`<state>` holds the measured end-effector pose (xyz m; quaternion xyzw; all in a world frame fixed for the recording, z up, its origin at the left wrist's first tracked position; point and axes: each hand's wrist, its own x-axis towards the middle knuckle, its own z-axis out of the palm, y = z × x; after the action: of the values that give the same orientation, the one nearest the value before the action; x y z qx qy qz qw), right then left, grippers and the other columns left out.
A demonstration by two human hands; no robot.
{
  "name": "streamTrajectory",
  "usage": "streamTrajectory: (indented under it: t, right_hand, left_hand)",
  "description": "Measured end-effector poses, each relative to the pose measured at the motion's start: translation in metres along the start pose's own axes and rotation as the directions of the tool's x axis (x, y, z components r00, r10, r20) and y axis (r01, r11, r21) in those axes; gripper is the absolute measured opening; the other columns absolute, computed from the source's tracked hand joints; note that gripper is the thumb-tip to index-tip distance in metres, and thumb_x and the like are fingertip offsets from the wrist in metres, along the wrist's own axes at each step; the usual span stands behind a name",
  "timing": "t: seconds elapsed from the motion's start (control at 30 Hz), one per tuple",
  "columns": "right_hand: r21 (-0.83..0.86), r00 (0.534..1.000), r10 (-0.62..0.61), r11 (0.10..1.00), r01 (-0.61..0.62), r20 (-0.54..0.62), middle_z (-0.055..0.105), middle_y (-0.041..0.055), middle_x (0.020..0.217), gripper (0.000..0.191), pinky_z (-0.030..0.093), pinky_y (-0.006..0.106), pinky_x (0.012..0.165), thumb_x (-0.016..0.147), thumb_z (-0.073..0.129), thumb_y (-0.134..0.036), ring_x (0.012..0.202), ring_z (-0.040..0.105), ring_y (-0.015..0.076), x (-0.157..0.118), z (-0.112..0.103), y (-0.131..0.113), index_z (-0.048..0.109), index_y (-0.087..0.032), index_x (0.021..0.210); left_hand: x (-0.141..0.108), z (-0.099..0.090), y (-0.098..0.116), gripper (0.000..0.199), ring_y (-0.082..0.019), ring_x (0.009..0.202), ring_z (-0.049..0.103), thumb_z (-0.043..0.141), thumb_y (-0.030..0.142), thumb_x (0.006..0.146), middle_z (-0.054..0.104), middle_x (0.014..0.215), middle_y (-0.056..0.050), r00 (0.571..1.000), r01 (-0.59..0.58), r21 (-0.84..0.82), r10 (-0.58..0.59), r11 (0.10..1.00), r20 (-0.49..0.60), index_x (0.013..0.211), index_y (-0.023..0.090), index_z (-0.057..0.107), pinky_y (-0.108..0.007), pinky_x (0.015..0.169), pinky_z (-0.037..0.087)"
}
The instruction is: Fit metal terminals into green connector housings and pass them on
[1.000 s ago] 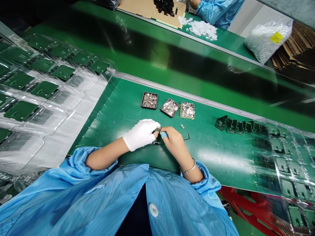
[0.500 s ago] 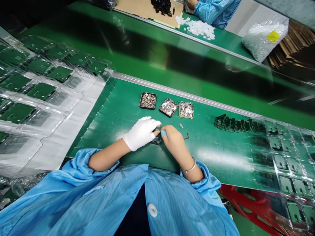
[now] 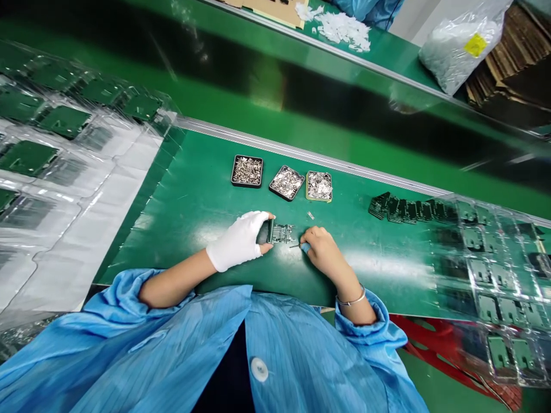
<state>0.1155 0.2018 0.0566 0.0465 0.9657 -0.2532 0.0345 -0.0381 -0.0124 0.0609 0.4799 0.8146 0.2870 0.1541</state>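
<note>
Through the head view, I have the part (image 3: 282, 233) at the centre of the frame, over the bench (image 3: 193, 178); whether it rests there or is lifted, I cannot tell. My left hand (image 3: 238, 242), gloved white, is curled round the part's left end, fingers above and thumb below, parted just by the part it grips. Right of centre, my right hand (image 3: 325, 252) is nearly closed, a thin rod (image 3: 294, 246) pinched at its fingertips and pointing left, near the part's lower right corner. I'd judge this mid-step: part steadied, rod ready for use on it. The next move would call for a firm left hold and careful aim of the tip, without knocking the loose metal piece (image 3: 310, 215) just above.
</note>
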Motion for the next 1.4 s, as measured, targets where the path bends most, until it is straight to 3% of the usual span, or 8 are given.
streamTrajectory:
  t: [0.2,0.47,0.63,0.83,1.03,1.17,1.3,1.4]
  right_hand:
    - [0.181,0.996,0.055,0.983,-0.042,-0.067,0.064,0.007,0.1,0.037,0.048,0.033,0.088,0.076,0.042,0.0,0.097,0.06,0.0208,0.011,0.009,-0.004,0.06,-0.02,0.102]
    - [-0.009,0.981,0.18,0.984,-0.179,0.067,0.066,0.0076,0.104,0.037,0.05,0.032,0.082,0.078,0.046,-0.002,0.1,0.061,0.023,0.017,0.004,-0.019,0.063,-0.022,0.104]
    - [0.19,0.995,0.078,0.978,-0.089,0.065,0.067,0.004,0.104,0.037,0.05,0.03,0.088,0.078,0.046,-0.001,0.101,0.063,0.019,0.015,-0.001,-0.012,0.065,-0.023,0.102]
    - [0.01,0.981,0.159,0.987,-0.161,0.113,0.066,0.0055,0.1,0.037,0.051,0.029,0.076,0.079,0.048,-0.003,0.094,0.063,0.0216,0.011,0.002,-0.022,0.065,-0.024,0.103]
    - [0.217,0.985,0.09,0.974,-0.057,-0.15,0.067,0.0087,0.118,0.025,0.045,0.042,0.1,0.086,0.054,-0.013,0.113,0.059,0.0244,0.008,0.002,-0.013,0.068,-0.022,0.106]
    - [0.398,0.954,0.123,0.918,-0.004,-0.273,0.07,0.0074,0.102,0.014,0.049,0.04,0.096,0.093,0.055,-0.028,0.098,0.065,0.0204,0.009,0.006,-0.026,0.067,-0.021,0.096]
    - [0.191,0.961,-0.081,0.972,0.134,-0.264,0.071,0.0046,0.105,0.012,0.03,0.05,0.116,0.089,0.058,-0.022,0.106,0.063,0.0203,0.012,0.008,-0.05,0.065,-0.025,0.098]
    - [0.093,0.949,-0.285,0.95,0.298,-0.133,0.07,0.0038,0.112,0.021,0.026,0.05,0.118,0.087,0.056,-0.017,0.114,0.059,0.021,0.018,0.003,-0.049,0.066,-0.027,0.102]
  left_hand:
    - [0.0,0.002,-0.003,0.057,-0.032,0.117,0.06,0.069,0.021,0.072,0.062,0.125,-0.014,1.0,-0.001,-0.028,0.001,1.0,0.009,0.125,0.014,0.049,-0.045,0.1,0.05]
    - [0.0,0.001,-0.002,0.057,-0.031,0.116,0.06,0.069,0.022,0.071,0.063,0.123,-0.012,1.0,0.005,-0.052,-0.004,0.999,0.02,0.124,0.016,0.05,-0.045,0.1,0.05]
    - [0.0,0.001,-0.002,0.057,-0.032,0.115,0.061,0.07,0.024,0.071,0.064,0.122,-0.013,1.0,0.009,-0.057,-0.008,0.998,0.022,0.124,0.016,0.05,-0.045,0.098,0.05]
    - [0.0,0.0,-0.004,0.055,-0.032,0.111,0.064,0.07,0.024,0.07,0.066,0.119,-0.011,1.0,0.015,-0.068,-0.014,0.998,0.024,0.122,0.019,0.052,-0.044,0.094,0.053]
    - [-0.005,0.003,-0.004,0.051,-0.03,0.121,0.061,0.064,0.027,0.079,0.061,0.132,-0.015,0.995,-0.045,-0.152,0.032,0.987,-0.09,0.125,0.017,0.047,-0.045,0.104,0.049]
    - [-0.007,0.004,-0.005,0.061,-0.03,0.128,0.056,0.065,0.033,0.079,0.053,0.141,-0.018,0.989,-0.13,-0.23,0.108,0.965,-0.103,0.132,0.017,0.04,-0.046,0.107,0.047]
    - [-0.005,0.001,-0.007,0.081,-0.035,0.133,0.051,0.071,0.043,0.075,0.05,0.144,-0.021,0.98,-0.177,-0.112,0.164,0.978,-0.109,0.142,0.014,0.036,-0.049,0.111,0.044]
    - [-0.003,-0.002,-0.006,0.067,-0.035,0.127,0.056,0.067,0.035,0.08,0.057,0.137,-0.018,0.988,-0.152,0.007,0.152,0.988,-0.029,0.139,0.015,0.044,-0.048,0.107,0.047]
